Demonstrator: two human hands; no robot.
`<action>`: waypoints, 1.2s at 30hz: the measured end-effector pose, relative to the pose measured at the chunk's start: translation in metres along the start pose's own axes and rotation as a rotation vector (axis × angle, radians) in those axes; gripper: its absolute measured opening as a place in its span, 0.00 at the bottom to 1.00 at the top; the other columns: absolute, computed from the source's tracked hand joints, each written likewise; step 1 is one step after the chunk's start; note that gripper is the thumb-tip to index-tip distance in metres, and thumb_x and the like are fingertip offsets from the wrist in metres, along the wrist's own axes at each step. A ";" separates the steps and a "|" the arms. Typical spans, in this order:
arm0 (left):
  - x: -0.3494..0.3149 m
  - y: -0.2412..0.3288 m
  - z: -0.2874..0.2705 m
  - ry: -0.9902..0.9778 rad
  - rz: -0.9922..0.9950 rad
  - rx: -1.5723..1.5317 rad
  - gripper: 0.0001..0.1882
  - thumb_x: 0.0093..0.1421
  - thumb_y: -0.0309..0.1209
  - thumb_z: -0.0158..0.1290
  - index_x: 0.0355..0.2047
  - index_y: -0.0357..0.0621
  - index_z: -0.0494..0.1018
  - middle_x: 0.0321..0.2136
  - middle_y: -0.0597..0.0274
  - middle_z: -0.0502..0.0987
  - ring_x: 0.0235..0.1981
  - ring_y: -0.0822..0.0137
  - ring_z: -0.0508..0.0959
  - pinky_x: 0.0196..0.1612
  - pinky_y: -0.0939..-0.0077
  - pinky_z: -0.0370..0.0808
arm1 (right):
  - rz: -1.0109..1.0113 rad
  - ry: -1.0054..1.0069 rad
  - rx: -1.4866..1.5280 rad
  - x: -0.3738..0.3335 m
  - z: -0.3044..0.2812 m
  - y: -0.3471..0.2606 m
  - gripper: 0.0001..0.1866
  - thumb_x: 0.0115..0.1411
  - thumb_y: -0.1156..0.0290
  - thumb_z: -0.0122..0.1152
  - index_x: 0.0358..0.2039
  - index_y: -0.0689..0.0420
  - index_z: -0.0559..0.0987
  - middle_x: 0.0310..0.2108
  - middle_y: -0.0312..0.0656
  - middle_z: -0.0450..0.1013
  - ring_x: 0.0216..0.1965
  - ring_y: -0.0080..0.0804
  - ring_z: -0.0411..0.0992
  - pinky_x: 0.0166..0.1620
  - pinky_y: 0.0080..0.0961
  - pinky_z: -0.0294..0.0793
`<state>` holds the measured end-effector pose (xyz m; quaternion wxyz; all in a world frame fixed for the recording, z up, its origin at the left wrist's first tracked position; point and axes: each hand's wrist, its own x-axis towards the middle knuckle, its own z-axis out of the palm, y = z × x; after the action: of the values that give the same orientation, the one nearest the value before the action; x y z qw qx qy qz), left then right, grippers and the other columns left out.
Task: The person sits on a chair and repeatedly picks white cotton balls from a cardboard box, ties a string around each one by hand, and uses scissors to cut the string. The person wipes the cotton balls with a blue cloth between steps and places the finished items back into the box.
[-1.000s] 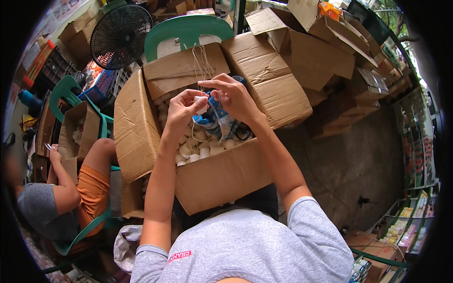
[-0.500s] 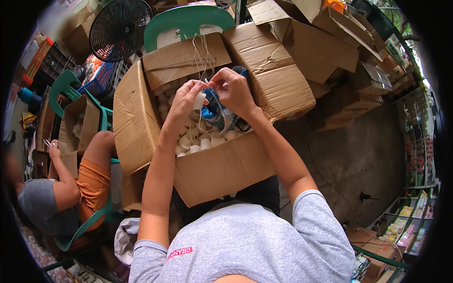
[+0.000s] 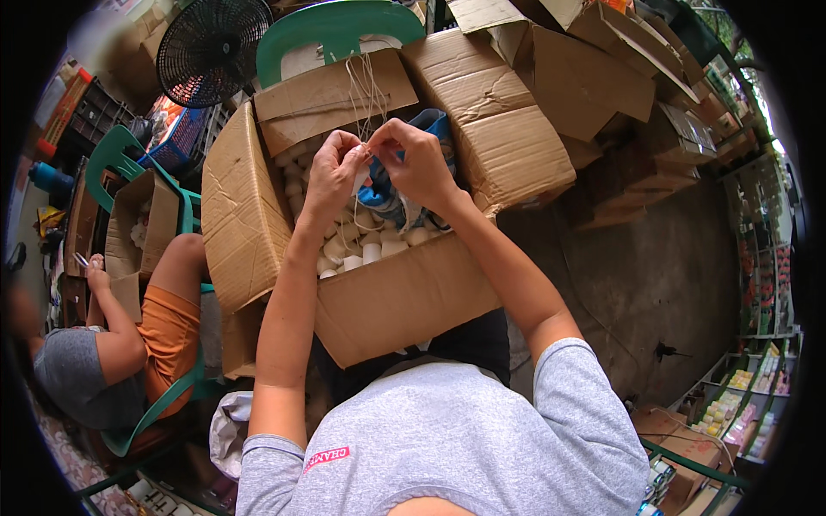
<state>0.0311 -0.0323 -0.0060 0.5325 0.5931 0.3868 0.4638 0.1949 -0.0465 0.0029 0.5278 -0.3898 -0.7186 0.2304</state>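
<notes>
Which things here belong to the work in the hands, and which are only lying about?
In use: left hand and right hand pinching thin pale string; open brown cardboard box of small white cylinders.
Lying about: black round fan; green plastic chair; stacked brown cartons.

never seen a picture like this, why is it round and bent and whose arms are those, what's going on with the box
The picture comes from a small wide-angle camera worn on a person's head, looking down. That lens bends straight edges and leaves a dark round rim. The grey shirt at the bottom and the two bare arms belong to the wearer.

The left hand and right hand meet above an open cardboard box and pinch thin pale string between their fingertips; whether they are knotting it is too small to tell. Inside the box lie many small white spools and a blue cloth bag.

To the left, another person in orange shorts sits on a green chair. A black fan and more cardboard boxes stand around.
</notes>
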 end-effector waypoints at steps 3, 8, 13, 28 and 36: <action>-0.002 0.001 0.005 0.043 0.125 0.126 0.04 0.65 0.27 0.49 0.37 0.41 0.67 0.28 0.67 0.71 0.26 0.79 0.73 0.26 0.83 0.75 | 0.245 -0.010 0.267 0.002 -0.001 -0.001 0.05 0.56 0.82 0.59 0.34 0.63 0.76 0.31 0.38 0.77 0.32 0.25 0.77 0.37 0.22 0.77; -0.004 0.005 0.015 0.069 0.290 0.205 0.03 0.64 0.23 0.49 0.36 0.40 0.66 0.27 0.66 0.71 0.25 0.80 0.70 0.26 0.83 0.71 | 0.525 -0.030 0.766 0.003 -0.010 0.018 0.07 0.58 0.75 0.64 0.36 0.62 0.76 0.31 0.37 0.77 0.33 0.21 0.76 0.37 0.18 0.77; -0.005 0.007 0.017 0.108 0.297 0.227 0.03 0.63 0.22 0.50 0.35 0.40 0.66 0.26 0.66 0.71 0.25 0.80 0.70 0.27 0.83 0.70 | 0.455 -0.029 0.677 0.002 -0.005 0.013 0.07 0.58 0.75 0.64 0.36 0.64 0.78 0.31 0.37 0.77 0.31 0.19 0.74 0.36 0.16 0.76; -0.004 0.007 0.015 0.246 0.432 0.397 0.04 0.58 0.24 0.57 0.34 0.40 0.74 0.25 0.63 0.76 0.21 0.73 0.71 0.27 0.77 0.70 | 0.492 0.029 0.631 -0.002 0.005 0.009 0.06 0.63 0.73 0.59 0.35 0.63 0.77 0.30 0.35 0.75 0.30 0.16 0.71 0.33 0.15 0.73; -0.004 0.006 0.009 0.252 0.542 0.659 0.07 0.62 0.33 0.54 0.36 0.43 0.71 0.28 0.56 0.78 0.28 0.56 0.78 0.33 0.66 0.74 | 0.434 -0.014 0.467 -0.001 0.007 0.006 0.08 0.65 0.69 0.56 0.35 0.62 0.75 0.31 0.34 0.73 0.32 0.15 0.70 0.35 0.16 0.75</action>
<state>0.0387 -0.0398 -0.0007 0.1228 0.7501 0.4063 0.5071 0.1902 -0.0431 -0.0040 0.5367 -0.4007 -0.5499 0.4990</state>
